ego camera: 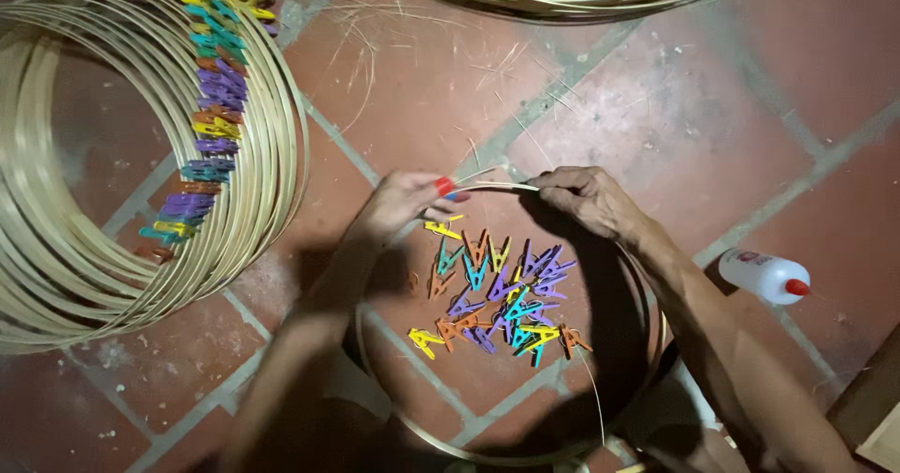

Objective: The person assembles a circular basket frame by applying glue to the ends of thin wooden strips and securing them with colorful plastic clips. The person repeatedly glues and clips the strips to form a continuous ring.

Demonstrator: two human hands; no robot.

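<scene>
Between both hands, bamboo hoop (487,185), left grip (398,201) pinching red clothespin (444,186), right grip (586,196) closed on hoop.

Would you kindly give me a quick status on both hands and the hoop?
Left hand pinching a red clothespin at the bamboo hoop top. Right hand gripping the hoop beside it. Loose coloured clothespins piled inside the hoop, nothing blocking.

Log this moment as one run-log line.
left hand: pinches red clip on bamboo hoop | right hand: grips hoop | loose clips inside hoop on floor | glue bottle lying right
</scene>
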